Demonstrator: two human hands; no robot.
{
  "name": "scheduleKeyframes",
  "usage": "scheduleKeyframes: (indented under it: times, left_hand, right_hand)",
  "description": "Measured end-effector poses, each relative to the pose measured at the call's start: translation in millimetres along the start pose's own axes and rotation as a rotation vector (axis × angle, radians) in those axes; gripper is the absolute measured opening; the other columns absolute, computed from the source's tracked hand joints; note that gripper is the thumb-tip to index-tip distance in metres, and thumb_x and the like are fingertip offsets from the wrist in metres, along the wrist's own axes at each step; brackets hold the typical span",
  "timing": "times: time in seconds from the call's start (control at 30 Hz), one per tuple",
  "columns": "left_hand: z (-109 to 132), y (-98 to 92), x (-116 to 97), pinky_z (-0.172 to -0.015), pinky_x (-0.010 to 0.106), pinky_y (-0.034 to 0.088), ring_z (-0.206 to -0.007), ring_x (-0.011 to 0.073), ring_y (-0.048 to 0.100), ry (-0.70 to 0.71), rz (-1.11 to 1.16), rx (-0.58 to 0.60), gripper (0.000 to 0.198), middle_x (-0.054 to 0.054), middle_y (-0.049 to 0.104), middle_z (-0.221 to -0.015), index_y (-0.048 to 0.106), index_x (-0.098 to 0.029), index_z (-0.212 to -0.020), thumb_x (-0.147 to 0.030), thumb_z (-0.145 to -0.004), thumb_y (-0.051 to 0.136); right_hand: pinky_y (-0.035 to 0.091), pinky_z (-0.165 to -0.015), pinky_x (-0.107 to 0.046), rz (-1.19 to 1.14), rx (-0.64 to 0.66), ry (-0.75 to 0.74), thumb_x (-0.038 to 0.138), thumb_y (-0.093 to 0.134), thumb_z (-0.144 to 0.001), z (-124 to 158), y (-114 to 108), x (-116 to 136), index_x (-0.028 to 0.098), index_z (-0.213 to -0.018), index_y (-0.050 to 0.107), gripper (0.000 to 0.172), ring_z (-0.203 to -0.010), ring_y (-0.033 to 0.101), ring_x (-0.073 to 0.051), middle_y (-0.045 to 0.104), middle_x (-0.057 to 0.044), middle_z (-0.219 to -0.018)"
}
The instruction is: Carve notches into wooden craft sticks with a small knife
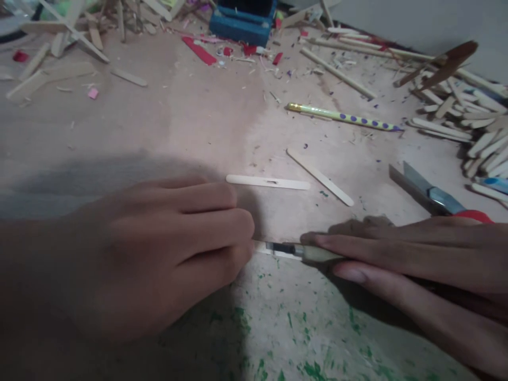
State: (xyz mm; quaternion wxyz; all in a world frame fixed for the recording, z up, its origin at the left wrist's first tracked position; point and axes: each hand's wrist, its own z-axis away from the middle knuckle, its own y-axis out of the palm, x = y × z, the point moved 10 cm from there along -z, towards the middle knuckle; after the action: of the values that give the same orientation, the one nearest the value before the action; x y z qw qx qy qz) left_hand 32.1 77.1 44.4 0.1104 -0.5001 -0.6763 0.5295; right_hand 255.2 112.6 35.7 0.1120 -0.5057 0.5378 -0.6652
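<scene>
My left hand [186, 254] is closed, its fingertips pressed on one end of a popsicle stick [288, 255] lying on the table. In my right hand [408, 259] is a carving knife [321, 254] with a pale handle and a short dark blade. The blade rests on or just over the stick, a little right of my left fingertips. Just beyond lies a second popsicle stick [250, 180] with a small slot near its middle. A third popsicle stick [319, 177] lies at a slant to its right.
Scissors [426, 193] with a red handle lie partly behind my right hand. Farther back is a yellow-green pencil [341, 115] with purple dots. Heaps of sticks [476, 116] fill the right side, near a blue box [243, 24]. Green paint specks mark the table [286, 328].
</scene>
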Motion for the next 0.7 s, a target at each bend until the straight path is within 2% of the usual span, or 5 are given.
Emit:
scheduleKeyframes:
  times: [0.1,0.17,0.37,0.5,0.7]
  left_hand:
    - [-1,1.5,0,-0.092,0.035,0.068,-0.094,0.0138,0.074,0.011,0.003,0.014,0.036,-0.005,0.075,-0.100,0.076,-0.024,-0.105,-0.017,-0.136,0.059]
    - [-1,1.6,0,-0.093,0.035,0.068,-0.095,0.0140,0.074,0.014,0.014,0.014,0.036,-0.005,0.076,-0.101,0.077,-0.024,-0.106,-0.018,-0.136,0.058]
    - [1,2.5,-1,-0.097,0.035,0.070,-0.097,0.0144,0.075,0.026,-0.022,0.033,0.034,-0.005,0.075,-0.102,0.076,-0.024,-0.106,-0.016,-0.135,0.061]
    - [2,1.2,2,-0.098,0.035,0.071,-0.096,0.0144,0.075,-0.019,0.026,0.012,0.034,-0.005,0.076,-0.100,0.074,-0.024,-0.104,-0.016,-0.135,0.062]
    - [-1,-3.6,-4,-0.101,0.031,0.073,-0.101,0.0128,0.079,0.025,-0.027,-0.028,0.030,-0.006,0.076,-0.104,0.077,-0.022,-0.107,-0.013,-0.133,0.065]
  right_hand:
    - [0.085,-0.099,-0.034,-0.023,-0.069,0.037,0.025,0.062,-0.131,5,-5,-8,0.050,-0.159,0.087,0.044,-0.116,0.098,-0.024,0.097,0.008,-0.148]
    - [0.085,-0.103,-0.035,-0.003,-0.055,0.023,0.028,0.063,-0.132,7,-4,-9,0.050,-0.161,0.087,0.044,-0.119,0.098,-0.025,0.097,0.008,-0.149]
    - [0.087,-0.084,-0.043,0.137,-0.110,-0.030,0.056,0.105,-0.106,18,-2,-8,0.054,-0.156,0.094,0.051,-0.116,0.098,-0.038,0.099,-0.001,-0.122]
    - [0.086,-0.081,-0.043,0.164,-0.128,-0.023,0.066,0.108,-0.100,29,8,-11,0.053,-0.147,0.098,0.050,-0.117,0.098,-0.038,0.098,-0.003,-0.117]
    - [0.086,-0.081,-0.042,0.151,-0.154,0.003,0.067,0.108,-0.100,39,15,-18,0.053,-0.144,0.099,0.047,-0.117,0.097,-0.038,0.097,-0.003,-0.114]
